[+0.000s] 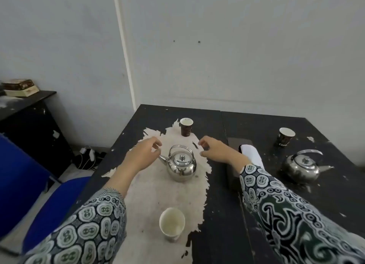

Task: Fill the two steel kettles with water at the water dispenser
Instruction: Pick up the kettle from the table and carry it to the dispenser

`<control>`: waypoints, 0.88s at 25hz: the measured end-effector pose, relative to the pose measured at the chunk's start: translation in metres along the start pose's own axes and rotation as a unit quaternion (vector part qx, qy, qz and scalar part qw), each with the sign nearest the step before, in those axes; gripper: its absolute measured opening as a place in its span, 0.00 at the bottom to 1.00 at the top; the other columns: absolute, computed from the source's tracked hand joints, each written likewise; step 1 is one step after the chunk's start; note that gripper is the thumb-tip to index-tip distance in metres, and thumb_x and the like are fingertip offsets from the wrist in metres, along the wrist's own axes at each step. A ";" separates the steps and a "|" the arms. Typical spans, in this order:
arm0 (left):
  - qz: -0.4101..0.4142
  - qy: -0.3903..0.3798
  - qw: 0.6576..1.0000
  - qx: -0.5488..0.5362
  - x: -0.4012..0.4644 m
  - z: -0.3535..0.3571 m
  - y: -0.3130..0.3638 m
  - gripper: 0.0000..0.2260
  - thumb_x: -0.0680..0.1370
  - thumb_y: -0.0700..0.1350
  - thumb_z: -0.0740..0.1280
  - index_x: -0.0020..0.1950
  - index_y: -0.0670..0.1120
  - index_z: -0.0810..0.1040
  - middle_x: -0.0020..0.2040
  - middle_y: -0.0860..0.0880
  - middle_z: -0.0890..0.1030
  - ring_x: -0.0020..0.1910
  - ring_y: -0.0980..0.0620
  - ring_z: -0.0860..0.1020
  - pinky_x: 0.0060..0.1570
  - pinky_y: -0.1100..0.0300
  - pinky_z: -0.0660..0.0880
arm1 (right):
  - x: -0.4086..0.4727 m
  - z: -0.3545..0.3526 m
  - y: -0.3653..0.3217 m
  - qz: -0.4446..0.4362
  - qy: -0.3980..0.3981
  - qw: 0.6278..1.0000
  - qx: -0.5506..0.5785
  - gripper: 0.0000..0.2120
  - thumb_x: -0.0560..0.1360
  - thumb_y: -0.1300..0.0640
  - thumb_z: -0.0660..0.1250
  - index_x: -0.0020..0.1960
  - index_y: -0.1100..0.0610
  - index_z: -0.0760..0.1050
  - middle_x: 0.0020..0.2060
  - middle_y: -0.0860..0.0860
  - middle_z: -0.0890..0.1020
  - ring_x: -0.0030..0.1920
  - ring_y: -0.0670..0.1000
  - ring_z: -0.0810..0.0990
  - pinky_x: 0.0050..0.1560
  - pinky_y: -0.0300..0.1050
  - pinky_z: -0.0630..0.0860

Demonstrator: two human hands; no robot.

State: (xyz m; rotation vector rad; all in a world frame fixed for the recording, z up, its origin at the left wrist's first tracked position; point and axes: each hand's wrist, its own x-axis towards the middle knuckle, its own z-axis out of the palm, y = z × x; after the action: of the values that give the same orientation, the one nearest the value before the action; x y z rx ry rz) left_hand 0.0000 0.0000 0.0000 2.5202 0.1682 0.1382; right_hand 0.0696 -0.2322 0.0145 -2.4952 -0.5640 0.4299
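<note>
Two steel kettles are seen on the dark, paint-chipped bench, and no water dispenser appears anywhere in view, so filling is judged not to have begun. At the far left a blue chair is drawn up beside the bench, with a side cabinet carrying a stack of boxes behind it. The left hand is held just above the bench, its fingers loosely curled and gripping nothing, close to the spout of the near kettle. That kettle stands upright on the worn pale patch, lid on and bail handle raised, which leaves the handle easy to take from above. A dark paper cup is placed behind it and a white paper cup in front, both upright and apart from it. The right hand is poised on the kettle's other side, likewise loosely curled and empty; the two hands flank the kettle, apparently in readiness for lifting. Further right a dark tissue box lies partly hidden by the sleeve. A second dark cup and the second kettle, duller and untouched, are set well apart at the right, presumably to be collected afterwards.
</note>
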 end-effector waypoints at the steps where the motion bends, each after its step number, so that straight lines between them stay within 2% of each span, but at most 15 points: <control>1: -0.003 -0.007 1.000 -0.008 0.003 0.005 -0.002 0.09 0.76 0.46 0.62 0.56 0.51 0.74 0.56 0.52 0.79 0.54 0.49 0.76 0.57 0.51 0.72 | 0.007 0.005 0.000 0.004 0.006 1.000 0.006 0.18 0.74 0.59 0.63 0.64 0.57 0.66 0.62 0.58 0.72 0.60 0.55 0.72 0.55 0.45 0.69; 6: 0.010 -0.057 0.998 -0.022 0.050 0.047 -0.018 0.18 0.77 0.42 0.63 0.67 0.46 0.68 0.65 0.47 0.74 0.63 0.47 0.72 0.62 0.50 0.69 | 0.052 0.041 0.006 0.034 0.015 0.998 0.041 0.22 0.74 0.64 0.62 0.66 0.58 0.64 0.64 0.58 0.71 0.62 0.57 0.71 0.61 0.49 0.70; 10: 0.025 -0.089 0.996 -0.004 0.079 0.084 -0.027 0.22 0.77 0.41 0.62 0.71 0.47 0.63 0.69 0.47 0.69 0.66 0.47 0.70 0.64 0.49 0.68 | 0.077 0.068 0.021 0.052 0.019 0.998 0.043 0.27 0.74 0.65 0.63 0.71 0.57 0.57 0.69 0.58 0.66 0.67 0.58 0.68 0.66 0.51 0.66; 12: 0.025 -0.087 0.996 0.001 0.088 0.097 -0.030 0.19 0.77 0.41 0.61 0.68 0.49 0.65 0.66 0.48 0.71 0.61 0.47 0.73 0.59 0.49 0.71 | 0.091 0.077 0.028 0.063 0.042 0.996 0.053 0.22 0.75 0.64 0.62 0.67 0.58 0.62 0.66 0.59 0.70 0.64 0.58 0.71 0.65 0.52 0.68; 15: 0.025 -0.059 0.998 0.008 0.092 0.103 -0.032 0.09 0.78 0.41 0.59 0.56 0.50 0.67 0.57 0.48 0.75 0.50 0.47 0.75 0.47 0.52 0.73 | 0.099 0.084 0.029 0.088 0.081 0.991 0.054 0.08 0.77 0.59 0.60 0.55 0.59 0.71 0.53 0.59 0.78 0.52 0.57 0.77 0.57 0.56 0.74; 16: 0.024 -0.056 0.998 0.022 0.092 0.103 -0.033 0.05 0.78 0.42 0.58 0.52 0.50 0.65 0.54 0.47 0.77 0.46 0.46 0.75 0.43 0.53 0.71 | 0.100 0.085 0.027 0.092 0.091 0.990 0.056 0.06 0.77 0.59 0.60 0.53 0.59 0.71 0.50 0.59 0.79 0.49 0.57 0.78 0.55 0.57 0.75; 18: 0.023 -0.055 0.997 0.043 0.090 0.098 -0.036 0.05 0.76 0.42 0.56 0.47 0.51 0.62 0.48 0.46 0.78 0.41 0.46 0.72 0.39 0.55 0.68 | 0.101 0.085 0.021 0.079 0.087 0.992 0.050 0.06 0.77 0.59 0.60 0.52 0.60 0.72 0.48 0.59 0.79 0.47 0.56 0.77 0.53 0.54 0.75; 22: 0.040 -0.031 0.999 0.018 0.075 0.074 -0.039 0.08 0.75 0.39 0.56 0.47 0.52 0.63 0.43 0.50 0.76 0.37 0.48 0.73 0.38 0.55 0.70 | 0.092 0.074 0.000 0.029 0.068 0.996 0.053 0.06 0.77 0.61 0.60 0.52 0.61 0.72 0.46 0.58 0.77 0.44 0.54 0.74 0.46 0.48 0.71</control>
State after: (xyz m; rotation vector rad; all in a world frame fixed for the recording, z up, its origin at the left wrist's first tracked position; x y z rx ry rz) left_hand 0.0809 0.0015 -0.0785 2.5640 0.0452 0.0901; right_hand 0.1190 -0.1563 -0.0612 -2.4221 -0.4060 0.3007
